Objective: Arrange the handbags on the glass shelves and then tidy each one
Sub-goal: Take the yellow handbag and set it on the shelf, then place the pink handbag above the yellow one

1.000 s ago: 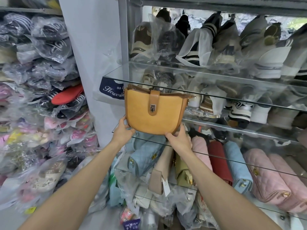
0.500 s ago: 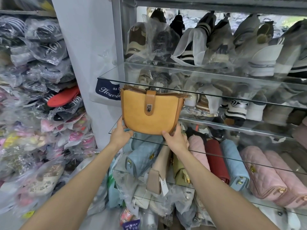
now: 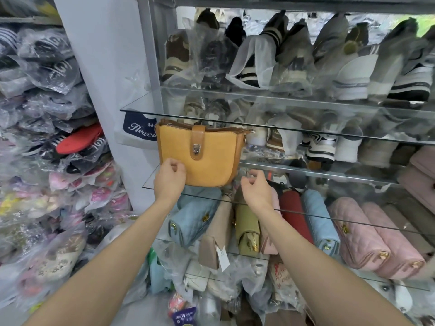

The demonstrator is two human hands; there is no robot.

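Observation:
A mustard-yellow handbag (image 3: 207,156) with a brown strap and a metal clasp stands upright at the left end of a glass shelf (image 3: 149,182). My left hand (image 3: 170,181) is in front of its lower left corner, fingers loosely curled, holding nothing. My right hand (image 3: 256,188) hovers just right of the bag's lower right corner, apart from it, with fingers loosely curled and empty. On the shelf below lie more handbags: a light blue quilted one (image 3: 193,222), an olive one (image 3: 247,231), a red one (image 3: 294,215) and pink quilted ones (image 3: 357,234).
Shoes in plastic wrap (image 3: 282,55) fill the upper glass shelves. A tall stack of bagged slippers (image 3: 58,161) rises on the left beside a white pillar (image 3: 106,67). Wrapped goods (image 3: 211,278) crowd the floor under the shelves.
The yellow bag went from being held up by its bottom corners to standing on the shelf. Both hands have let go, and the right hand has drawn away to the right.

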